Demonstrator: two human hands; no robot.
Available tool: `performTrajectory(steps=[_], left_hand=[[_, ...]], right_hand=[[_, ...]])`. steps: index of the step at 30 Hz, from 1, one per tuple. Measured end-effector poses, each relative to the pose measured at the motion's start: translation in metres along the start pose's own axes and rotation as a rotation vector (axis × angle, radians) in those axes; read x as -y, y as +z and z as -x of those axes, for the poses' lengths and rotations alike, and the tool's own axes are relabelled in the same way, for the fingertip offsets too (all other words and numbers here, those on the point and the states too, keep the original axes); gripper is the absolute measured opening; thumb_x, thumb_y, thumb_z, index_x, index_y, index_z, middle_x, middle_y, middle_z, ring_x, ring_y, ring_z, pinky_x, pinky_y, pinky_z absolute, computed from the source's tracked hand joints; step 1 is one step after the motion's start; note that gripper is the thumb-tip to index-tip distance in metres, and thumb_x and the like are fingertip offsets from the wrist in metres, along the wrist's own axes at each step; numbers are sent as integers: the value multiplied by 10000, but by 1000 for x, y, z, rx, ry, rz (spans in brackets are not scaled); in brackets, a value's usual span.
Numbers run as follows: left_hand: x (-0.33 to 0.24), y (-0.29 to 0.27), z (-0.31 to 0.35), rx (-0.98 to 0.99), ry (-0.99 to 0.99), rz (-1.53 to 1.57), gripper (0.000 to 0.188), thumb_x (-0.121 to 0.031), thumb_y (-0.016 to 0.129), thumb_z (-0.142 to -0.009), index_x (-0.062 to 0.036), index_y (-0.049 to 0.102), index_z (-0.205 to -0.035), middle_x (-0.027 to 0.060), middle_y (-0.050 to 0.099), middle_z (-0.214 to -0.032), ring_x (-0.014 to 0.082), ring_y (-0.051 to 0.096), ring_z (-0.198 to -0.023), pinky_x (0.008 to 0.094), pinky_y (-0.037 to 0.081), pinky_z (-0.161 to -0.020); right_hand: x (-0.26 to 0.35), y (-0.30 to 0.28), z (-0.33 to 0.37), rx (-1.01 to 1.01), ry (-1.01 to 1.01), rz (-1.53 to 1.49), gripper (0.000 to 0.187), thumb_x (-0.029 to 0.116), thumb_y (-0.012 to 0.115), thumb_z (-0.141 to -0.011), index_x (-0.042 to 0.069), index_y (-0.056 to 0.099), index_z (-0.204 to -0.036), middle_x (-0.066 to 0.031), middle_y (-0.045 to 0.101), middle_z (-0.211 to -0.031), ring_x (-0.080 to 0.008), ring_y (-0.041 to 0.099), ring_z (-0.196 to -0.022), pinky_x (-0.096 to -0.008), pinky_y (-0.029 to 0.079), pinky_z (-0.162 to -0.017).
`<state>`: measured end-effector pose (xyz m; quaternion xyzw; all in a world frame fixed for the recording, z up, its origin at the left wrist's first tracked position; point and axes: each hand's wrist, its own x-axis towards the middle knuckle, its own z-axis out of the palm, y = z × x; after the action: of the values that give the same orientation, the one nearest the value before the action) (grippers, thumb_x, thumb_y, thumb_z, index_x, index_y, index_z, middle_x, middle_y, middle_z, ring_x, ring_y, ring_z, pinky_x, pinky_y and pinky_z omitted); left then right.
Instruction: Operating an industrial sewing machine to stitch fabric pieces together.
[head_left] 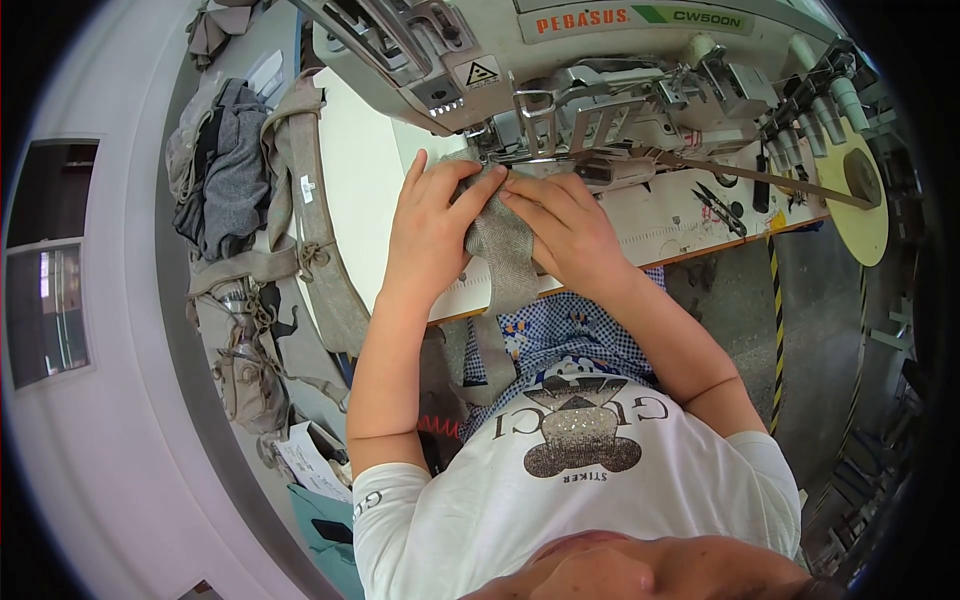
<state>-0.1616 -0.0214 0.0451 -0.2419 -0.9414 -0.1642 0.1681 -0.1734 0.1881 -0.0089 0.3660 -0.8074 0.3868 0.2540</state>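
Note:
A grey woven fabric strip [507, 262] runs up under the presser foot of the industrial sewing machine [600, 75] and hangs over the table's front edge onto my lap. My left hand [432, 225] grips it on its left side close to the needle area, thumb and fingers pressed on the cloth, the little finger sticking out. From the other side my right hand [575, 235] pinches the same strip, its fingertips meeting the left thumb just in front of the presser foot. The fingers partly hide the fabric there.
Grey garments [235, 165] are heaped at the left, beside a long grey fabric band [315, 220] draped along the table's side. Thread snips [720, 210] lie at the right of the white tabletop [355, 170]. A brown tape [745, 172] leads from a yellow reel [862, 225] toward the machine.

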Motion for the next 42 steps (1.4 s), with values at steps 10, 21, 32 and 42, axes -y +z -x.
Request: performTrajectory(steps=[10, 21, 32, 42], left_hand=[[1, -1, -2, 9, 3, -42, 717, 101, 732, -710, -217, 729, -1352, 59, 664, -1202, 275, 672, -1138, 598, 375, -1253], [4, 0, -3, 9, 4, -43, 709, 80, 736, -722, -236, 729, -1356, 54, 667, -1201, 276, 673, -1149, 602, 362, -1260], [9, 12, 4, -69, 19, -13, 718, 63, 757, -709, -228, 721, -1364, 71, 648, -1245, 296, 658, -1193, 619, 376, -1244], [-6, 59, 50, -641, 82, 218, 583, 99, 668, -698, -94, 749, -1241, 107, 712, -1193, 334, 696, -1127, 492, 550, -1013]], right_hand=[[-2, 1, 2, -11, -12, 4, 539, -17, 704, -712, 20, 730, -1250, -70, 671, -1339, -288, 630, -1095, -401, 581, -956], [-1, 2, 2, -24, -18, 12, 528, -18, 707, -722, 25, 734, -1248, -66, 676, -1320, -283, 634, -1088, -393, 584, -950], [0, 4, 3, -49, 3, -35, 512, -63, 692, -741, 18, 744, -1244, -83, 699, -1310, -318, 638, -1051, -413, 564, -915], [-1, 6, 3, -68, -15, -27, 493, -57, 683, -759, 7, 740, -1244, -98, 699, -1309, -320, 642, -1050, -411, 567, -916]])
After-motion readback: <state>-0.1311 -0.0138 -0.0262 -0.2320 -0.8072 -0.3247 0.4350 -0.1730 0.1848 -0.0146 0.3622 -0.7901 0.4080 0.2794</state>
